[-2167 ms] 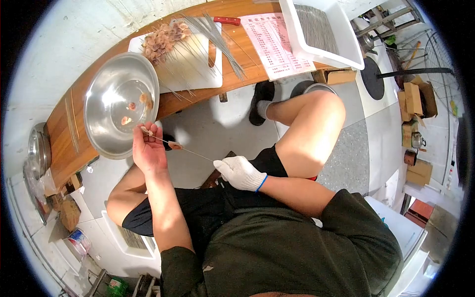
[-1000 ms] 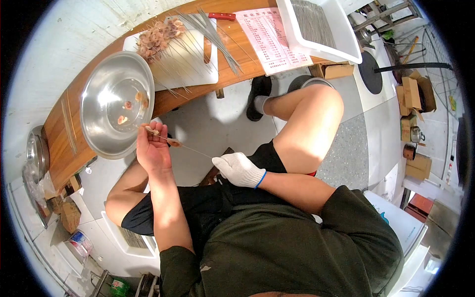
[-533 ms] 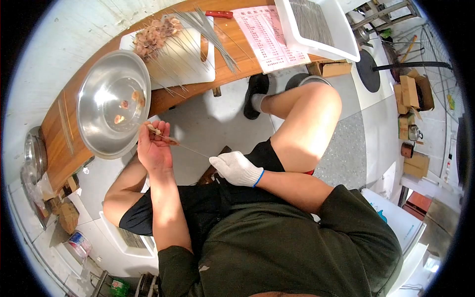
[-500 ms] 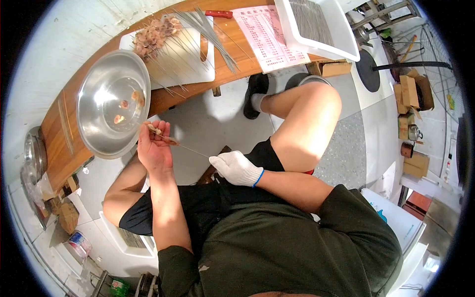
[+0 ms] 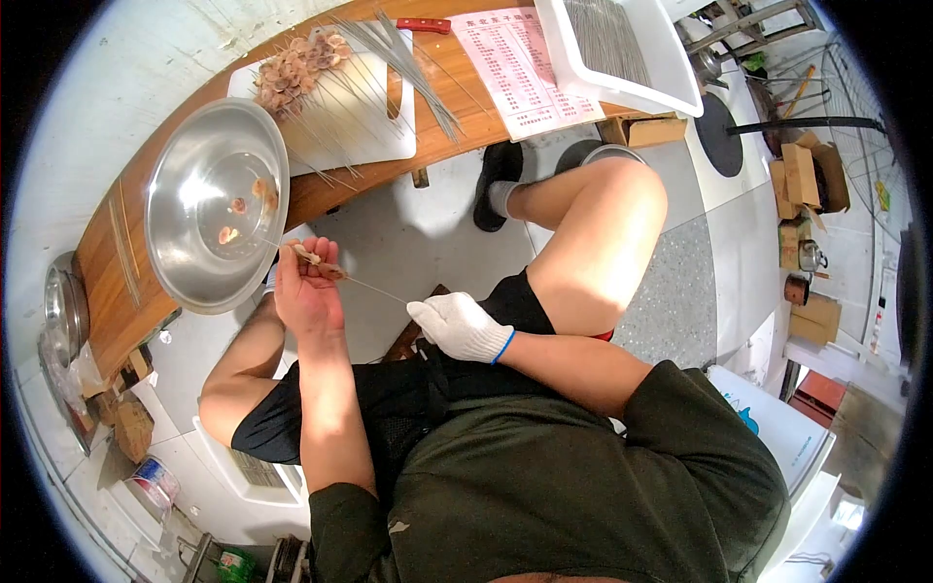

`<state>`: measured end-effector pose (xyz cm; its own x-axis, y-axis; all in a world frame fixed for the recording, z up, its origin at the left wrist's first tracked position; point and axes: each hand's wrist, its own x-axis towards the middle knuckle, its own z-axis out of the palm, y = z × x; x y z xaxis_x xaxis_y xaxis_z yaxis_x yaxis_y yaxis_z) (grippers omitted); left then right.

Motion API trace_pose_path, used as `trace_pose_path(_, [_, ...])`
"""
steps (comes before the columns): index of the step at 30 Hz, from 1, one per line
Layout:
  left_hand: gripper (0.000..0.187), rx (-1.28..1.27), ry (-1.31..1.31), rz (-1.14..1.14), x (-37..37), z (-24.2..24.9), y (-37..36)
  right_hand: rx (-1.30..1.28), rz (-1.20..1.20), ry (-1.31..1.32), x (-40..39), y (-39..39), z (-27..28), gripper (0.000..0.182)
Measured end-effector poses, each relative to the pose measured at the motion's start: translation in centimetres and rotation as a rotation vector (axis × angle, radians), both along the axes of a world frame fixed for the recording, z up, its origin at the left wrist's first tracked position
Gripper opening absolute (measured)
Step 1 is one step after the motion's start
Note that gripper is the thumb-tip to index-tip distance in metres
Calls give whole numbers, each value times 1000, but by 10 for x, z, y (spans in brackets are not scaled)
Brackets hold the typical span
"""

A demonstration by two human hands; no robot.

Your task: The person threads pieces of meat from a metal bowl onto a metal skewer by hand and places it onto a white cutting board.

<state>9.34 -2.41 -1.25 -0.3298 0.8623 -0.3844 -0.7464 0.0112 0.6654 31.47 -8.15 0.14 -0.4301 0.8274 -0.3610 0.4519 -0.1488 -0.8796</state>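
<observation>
My bare left hand [image 5: 311, 296] is closed around small pieces of meat [image 5: 326, 267], palm turned up, beside the rim of a steel bowl [image 5: 167, 262]. A thin metal skewer [image 5: 377, 290] runs through the meat, and its tip sticks out past my fingers over the bowl. My right hand [image 5: 459, 328], in a white knitted glove with a blue cuff, grips the skewer's other end. A few loose meat pieces [image 5: 229, 235] lie in the bowl. Loaded skewers with a heap of meat [image 5: 301, 73] rest on a white cutting board [image 5: 355, 131].
On the wooden table [image 5: 117, 219] lie bare metal skewers [image 5: 420, 83], a red-handled knife [image 5: 425, 25] and a pink printed sheet [image 5: 505, 78]. A white bin [image 5: 680, 92] holds many skewers. My knees are under and beside the table edge.
The skewer has pushed left through the meat, so its tip now shows beyond my left fingers. My right hand has moved slightly left; the whole view has shifted a little.
</observation>
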Motion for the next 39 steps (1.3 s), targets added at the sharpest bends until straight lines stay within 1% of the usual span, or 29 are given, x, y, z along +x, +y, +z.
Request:
trace_pose_path(12, [23, -35, 15, -46, 9, 0, -1, 54, 1, -3, -1, 1, 0, 55])
trace_pose_path(15, [23, -36, 0, -48, 10, -2, -2, 37, 28, -2, 0, 3, 3, 45])
trace_pose_path(18, [23, -47, 12, -53, 12, -3, -2, 77, 51, -13, 0, 3, 2, 47])
trace_pose_path(21, [23, -76, 37, -53, 16, -1, -1, -27, 23, -32, -1, 6, 1, 50])
trace_pose_path(23, [23, -93, 56, -52, 16, -1, 0, -51, -8, -18, -3, 6, -5, 52])
trace_pose_path(27, [20, -45, 29, -56, 17, 0, 0, -139, -25, 27, -4, 11, 2, 55])
trace_pose_path(29, [20, -26, 46, -39, 19, 2, 1, -126, -19, 34, -4, 13, -1, 55])
trace_pose_path(32, [26, -22, 111, -70, 19, -2, -3, -144, -30, 58, -4, 14, 1, 55])
trace_pose_path(35, [28, 30, 112, -98, 16, -8, -3, -159, -32, 53, -4, 15, 3, 55])
trace_pose_path(39, [27, 27, 112, -94, 21, -6, -1, -173, -52, 54, -4, 14, 2, 54])
